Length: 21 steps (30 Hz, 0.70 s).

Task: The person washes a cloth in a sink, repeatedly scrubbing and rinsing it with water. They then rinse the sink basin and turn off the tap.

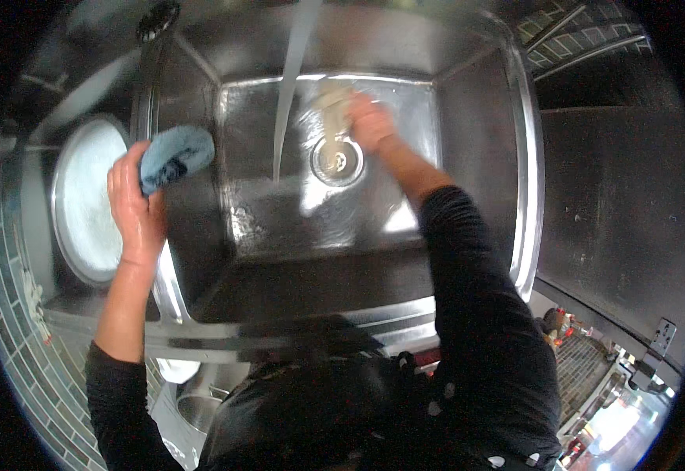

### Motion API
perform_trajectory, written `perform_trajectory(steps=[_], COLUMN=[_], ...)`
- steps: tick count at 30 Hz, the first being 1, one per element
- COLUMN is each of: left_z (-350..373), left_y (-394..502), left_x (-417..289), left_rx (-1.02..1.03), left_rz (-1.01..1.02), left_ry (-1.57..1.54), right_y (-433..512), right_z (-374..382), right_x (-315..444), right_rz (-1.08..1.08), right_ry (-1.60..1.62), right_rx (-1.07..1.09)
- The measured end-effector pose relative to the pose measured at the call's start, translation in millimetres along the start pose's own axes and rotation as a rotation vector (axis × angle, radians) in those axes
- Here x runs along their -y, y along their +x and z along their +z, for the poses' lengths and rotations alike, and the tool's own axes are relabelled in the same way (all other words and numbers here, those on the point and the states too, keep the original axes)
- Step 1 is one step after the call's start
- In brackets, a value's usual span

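Observation:
My left hand (136,200) grips a blue sponge or folded cloth (178,154) with a dark mark on it, above the divider at the left of a stainless steel sink basin (378,271). My right hand (371,123) is down in the basin, behind the drain (337,161). A blurred pale yellowish item (333,106) lies against its fingers; whether it is a cloth or something else I cannot tell. Water (286,94) falls in a stream left of the drain, and the basin floor is wet.
On the left, in the neighbouring basin, is a round white vessel (89,200), seemingly holding liquid. Steel counter (613,194) extends to the right of the sink. A metal pot (198,412) stands below at the front left. Brick-patterned tiles (30,377) show at the lower left.

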<state>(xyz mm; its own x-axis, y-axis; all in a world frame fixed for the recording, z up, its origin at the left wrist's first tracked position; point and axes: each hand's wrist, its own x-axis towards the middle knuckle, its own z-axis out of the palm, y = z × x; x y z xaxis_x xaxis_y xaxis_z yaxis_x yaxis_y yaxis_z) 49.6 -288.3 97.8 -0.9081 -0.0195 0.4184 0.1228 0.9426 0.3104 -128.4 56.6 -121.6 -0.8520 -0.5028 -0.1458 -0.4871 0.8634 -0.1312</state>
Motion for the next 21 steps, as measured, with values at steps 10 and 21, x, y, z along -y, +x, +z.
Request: perform_trajectory(steps=[10,21], left_z=[10,5], left_y=[-16,-22], left_x=[20,13], left_rx=[-0.151,-0.192], left_rz=[0.074,0.020], left_ry=[-0.054,-0.058], right_y=[-158,-111], right_z=[4,6], right_x=[-8,302], right_rz=[-0.354,-0.512], right_ry=[-0.223,0.925], right_rx=[1.055,0.849])
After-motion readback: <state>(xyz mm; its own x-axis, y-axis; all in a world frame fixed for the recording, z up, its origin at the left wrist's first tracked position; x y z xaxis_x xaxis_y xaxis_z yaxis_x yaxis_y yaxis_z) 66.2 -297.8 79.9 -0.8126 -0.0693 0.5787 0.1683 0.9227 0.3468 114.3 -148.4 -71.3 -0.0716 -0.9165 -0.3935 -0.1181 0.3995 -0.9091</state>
